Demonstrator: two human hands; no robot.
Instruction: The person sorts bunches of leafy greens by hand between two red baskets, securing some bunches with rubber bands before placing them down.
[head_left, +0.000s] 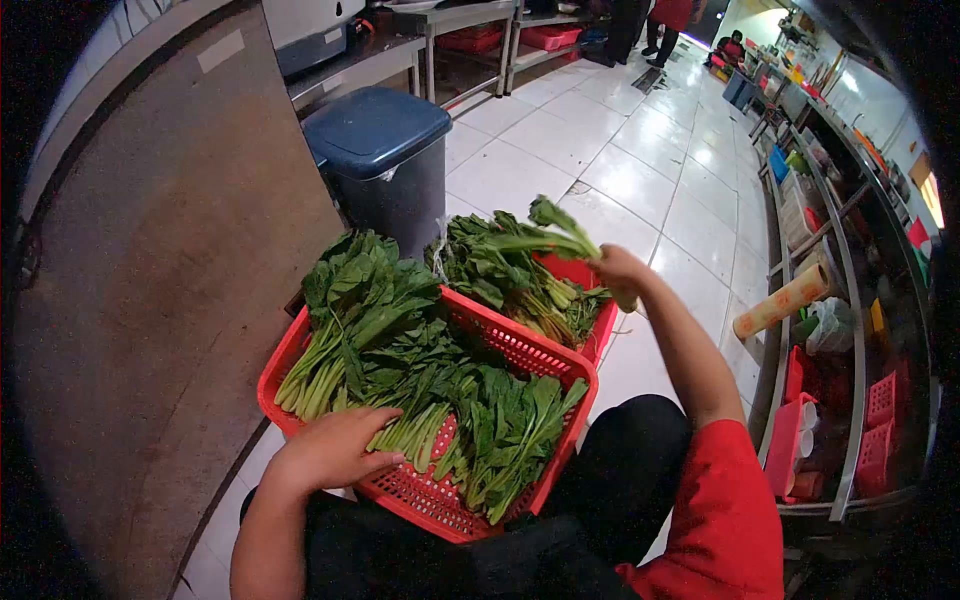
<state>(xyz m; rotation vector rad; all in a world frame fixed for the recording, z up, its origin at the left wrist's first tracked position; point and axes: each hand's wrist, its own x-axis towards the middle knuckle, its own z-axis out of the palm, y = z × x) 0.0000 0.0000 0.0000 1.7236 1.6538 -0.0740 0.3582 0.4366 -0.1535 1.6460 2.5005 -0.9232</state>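
Observation:
My right hand [620,268] is raised over the rear basket, closed around the stems of some leafy greens [545,240], slightly blurred. Below it, more greens [490,280] with wilted-looking stems lie in the red rear basket [603,335]. Close to my knees stands a red perforated plastic basket [415,500] holding several bunches of leafy greens [365,290], stems mostly toward me. My left hand [340,450] lies at its near left side, thumb and fingers apart, fingertips touching the stem ends.
A dark lidded bin [380,150] stands behind the baskets. On the left rises a large brown panel [170,260]. Metal shelving [850,330] with containers and a yellowish roll [780,302] lines the right. People [670,20] are farther back on the tiled floor [620,180].

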